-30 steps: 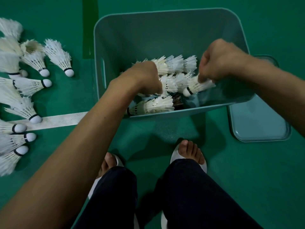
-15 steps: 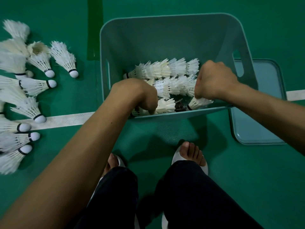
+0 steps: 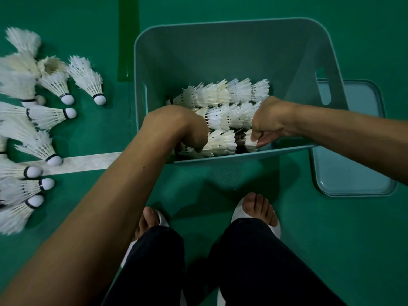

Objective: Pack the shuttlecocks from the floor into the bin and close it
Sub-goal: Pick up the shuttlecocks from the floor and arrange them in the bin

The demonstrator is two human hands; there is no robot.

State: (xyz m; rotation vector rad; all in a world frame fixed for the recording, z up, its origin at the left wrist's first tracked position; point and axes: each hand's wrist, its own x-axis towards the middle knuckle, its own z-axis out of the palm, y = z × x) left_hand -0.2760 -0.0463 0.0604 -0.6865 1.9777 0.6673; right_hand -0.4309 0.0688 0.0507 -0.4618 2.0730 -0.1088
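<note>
A row of shuttlecocks (image 3: 220, 143) is being pinched at both ends by the curled left hand (image 3: 187, 129) and right hand (image 3: 267, 122), low in the bin (image 3: 220, 51). Loose shuttlecocks (image 3: 55, 82) are lying on the floor (image 3: 331, 239); light and brittle-feathered, they are probably best taken by the cork.

Bin (image 3: 220, 51): moulded plastic, pale teal, smooth walls, matt to satin, no gloss. Lid (image 3: 353, 173): same plastic, flat panel a touch shinier than the walls. Packed shuttlecocks (image 3: 231, 93): white feather skirts, dry and matt, ragged edges. Floor shuttlecocks (image 3: 86, 78): same feathers, some badly frayed and fluffy. Their rounded white heads are smooth with a dull sheen and a thin black band above each. Floor (image 3: 331, 239): green sports surface, matt, fine pebbled grain showing in front of the bin. Court line (image 3: 88, 162): white, woven-looking embossed texture. My trousers (image 3: 254, 261): dark cloth, matt. My slippers (image 3: 237, 212): white, smooth, look like foam or rubber.
</note>
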